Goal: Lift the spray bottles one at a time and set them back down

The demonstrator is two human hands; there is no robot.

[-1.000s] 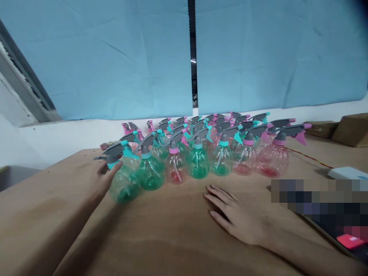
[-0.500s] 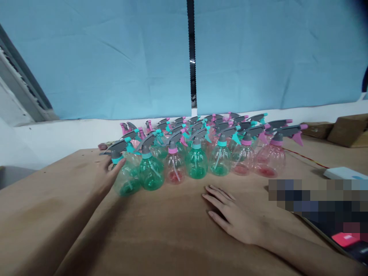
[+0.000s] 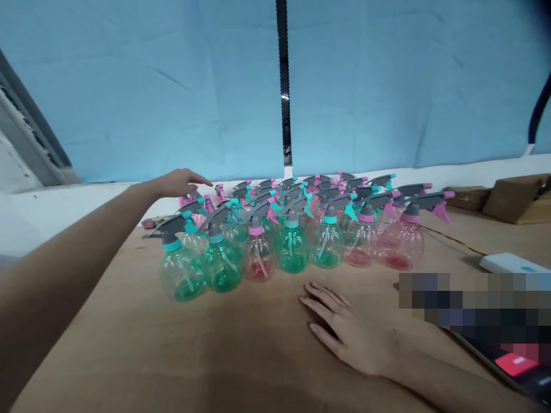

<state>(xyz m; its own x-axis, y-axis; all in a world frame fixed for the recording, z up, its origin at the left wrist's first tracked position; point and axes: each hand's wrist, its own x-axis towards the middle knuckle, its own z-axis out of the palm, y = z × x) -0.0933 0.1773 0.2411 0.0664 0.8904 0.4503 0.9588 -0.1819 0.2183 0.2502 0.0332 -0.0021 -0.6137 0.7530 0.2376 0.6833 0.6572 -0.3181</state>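
Several spray bottles stand in close rows on the wooden table (image 3: 253,344), with clear green or pink bodies and grey trigger heads. At the front left corner is a green spray bottle (image 3: 184,272) with a teal collar. Beside it stands another green spray bottle (image 3: 224,267), then a pink spray bottle (image 3: 259,258). My left hand (image 3: 183,182) hovers over the back left bottles, its fingers stretched out and holding nothing; pink triggers show just below it. Flat on the table in front of the rows, my right hand (image 3: 348,332) has its fingers spread, touching no bottle.
A blue cloth (image 3: 172,86) with a black strip hangs behind the table. Brown cardboard boxes (image 3: 519,198) sit at the back right. Nearer are a white box (image 3: 512,264), a thin red and yellow wire (image 3: 451,241), and a dark item with a red patch (image 3: 516,364), partly blurred out.
My left hand has left the front left green bottle's neck and moved up and back over the rear bottles. That bottle stays standing. My right hand lies as before; the view has shifted slightly.
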